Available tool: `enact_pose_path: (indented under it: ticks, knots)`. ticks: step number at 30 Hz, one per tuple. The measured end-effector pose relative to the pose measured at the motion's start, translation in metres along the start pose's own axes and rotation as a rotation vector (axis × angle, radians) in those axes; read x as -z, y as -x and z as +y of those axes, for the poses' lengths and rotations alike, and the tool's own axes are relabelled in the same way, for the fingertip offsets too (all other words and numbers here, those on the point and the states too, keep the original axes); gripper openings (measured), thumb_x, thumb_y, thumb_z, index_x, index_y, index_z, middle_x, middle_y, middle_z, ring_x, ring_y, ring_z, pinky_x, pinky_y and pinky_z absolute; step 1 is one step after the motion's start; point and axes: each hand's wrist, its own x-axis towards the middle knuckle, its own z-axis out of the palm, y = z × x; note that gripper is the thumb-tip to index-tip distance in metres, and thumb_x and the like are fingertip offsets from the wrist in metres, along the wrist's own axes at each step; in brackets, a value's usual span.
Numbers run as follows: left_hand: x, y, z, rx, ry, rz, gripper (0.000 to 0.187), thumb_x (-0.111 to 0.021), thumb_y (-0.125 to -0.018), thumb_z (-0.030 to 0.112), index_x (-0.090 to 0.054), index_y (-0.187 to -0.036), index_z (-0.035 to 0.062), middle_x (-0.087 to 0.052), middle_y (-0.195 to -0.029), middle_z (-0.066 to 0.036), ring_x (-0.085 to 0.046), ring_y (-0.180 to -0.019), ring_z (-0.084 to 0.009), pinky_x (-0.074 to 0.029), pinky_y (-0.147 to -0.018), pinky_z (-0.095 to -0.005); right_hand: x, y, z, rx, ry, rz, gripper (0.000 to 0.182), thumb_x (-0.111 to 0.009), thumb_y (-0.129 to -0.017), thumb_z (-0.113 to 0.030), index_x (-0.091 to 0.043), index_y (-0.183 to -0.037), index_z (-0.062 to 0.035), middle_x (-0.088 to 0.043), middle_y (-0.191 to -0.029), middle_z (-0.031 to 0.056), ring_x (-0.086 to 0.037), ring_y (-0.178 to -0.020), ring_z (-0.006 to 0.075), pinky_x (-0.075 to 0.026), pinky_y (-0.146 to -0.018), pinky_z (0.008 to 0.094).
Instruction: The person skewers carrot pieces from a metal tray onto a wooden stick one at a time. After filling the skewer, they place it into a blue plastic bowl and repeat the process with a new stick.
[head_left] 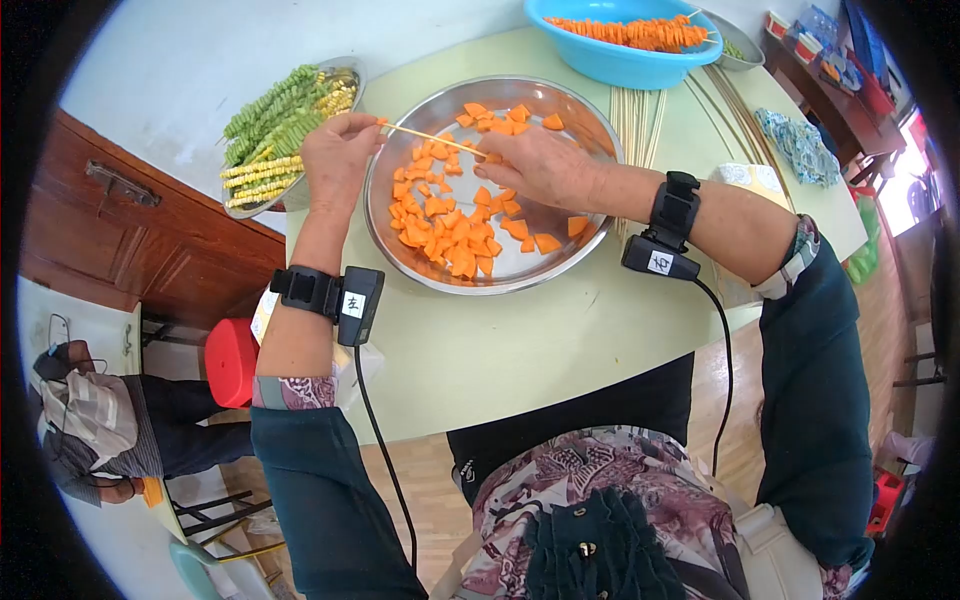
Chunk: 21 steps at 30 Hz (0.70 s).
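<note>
A thin wooden skewer (430,135) spans the gap between my two hands above a wide metal basin (480,288). My right hand (545,168) grips one end of the skewer over the basin's right side. At the skewer's other end, my left hand (340,158) is closed, thumb and fingertips pinching a small orange carrot piece, mostly hidden by the fingers. Cut carrot pieces (455,235) lie scattered in the basin, heaped thickest toward its near left.
Left of the basin, a metal tray (245,212) bears green and yellow skewered vegetables (270,140). A blue bowl (610,70) with carrot skewers (630,35) stands at the back. Bare skewers (635,125) lie right of the basin. A person (110,420) is at far left, near a red stool (230,362).
</note>
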Motion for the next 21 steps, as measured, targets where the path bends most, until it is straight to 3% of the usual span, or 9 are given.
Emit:
enact_pose_path:
  ticks: [2,4,11,14,21]
  knots:
    - [0.000,-0.001,-0.003,-0.003,-0.021,-0.012,0.014,-0.059,-0.075,0.002,-0.062,-0.085,-0.0073,-0.065,-0.076,-0.013,-0.064,-0.065,-0.0152,-0.052,-0.059,-0.0233,0.001,0.001,-0.001,-0.006,-0.019,-0.003,0.025,-0.052,-0.083,-0.028,-0.054,-0.090,-0.0042,-0.053,-0.055,0.0170,-0.055,-0.054,0.0343,-0.044,-0.054,0.0437]
    - [0.001,0.001,-0.001,0.049,-0.107,-0.042,0.015,-0.059,-0.075,0.003,-0.063,-0.085,-0.0068,-0.065,-0.076,-0.013,-0.064,-0.065,-0.0155,-0.051,-0.059,-0.0232,0.000,0.001,-0.001,-0.026,0.049,-0.014,0.024,-0.051,-0.086,-0.031,-0.053,-0.088,-0.0078,-0.054,-0.057,0.0120,-0.054,-0.055,0.0288,-0.043,-0.052,0.0412]
    - [0.002,-0.002,-0.012,0.043,-0.221,-0.078,0.017,-0.058,-0.075,0.004,-0.063,-0.086,-0.0071,-0.065,-0.074,-0.013,-0.064,-0.064,-0.0162,-0.051,-0.059,-0.0225,-0.002,0.001,0.001,-0.008,0.044,-0.003,0.024,-0.051,-0.086,-0.032,-0.053,-0.087,-0.0074,-0.053,-0.056,0.0123,-0.053,-0.052,0.0290,-0.043,-0.050,0.0412]
    - [0.003,-0.002,-0.009,0.160,0.013,-0.118,0.022,-0.057,-0.079,0.000,-0.056,-0.098,-0.0117,-0.061,-0.091,-0.017,-0.064,-0.077,-0.0208,-0.053,-0.067,-0.0236,-0.001,0.001,0.000,-0.039,0.059,-0.054,0.025,-0.051,-0.086,-0.032,-0.053,-0.088,-0.0071,-0.053,-0.057,0.0128,-0.053,-0.053,0.0293,-0.043,-0.051,0.0414]
    - [-0.002,0.003,0.002,0.184,0.131,-0.087,0.022,-0.057,-0.080,0.000,-0.055,-0.097,-0.0121,-0.061,-0.090,-0.018,-0.064,-0.079,-0.0218,-0.053,-0.069,-0.0246,0.000,0.000,-0.001,-0.068,0.087,-0.047,0.027,-0.050,-0.086,-0.033,-0.054,-0.095,-0.0069,-0.054,-0.059,0.0137,-0.056,-0.056,0.0288,-0.043,-0.052,0.0414]
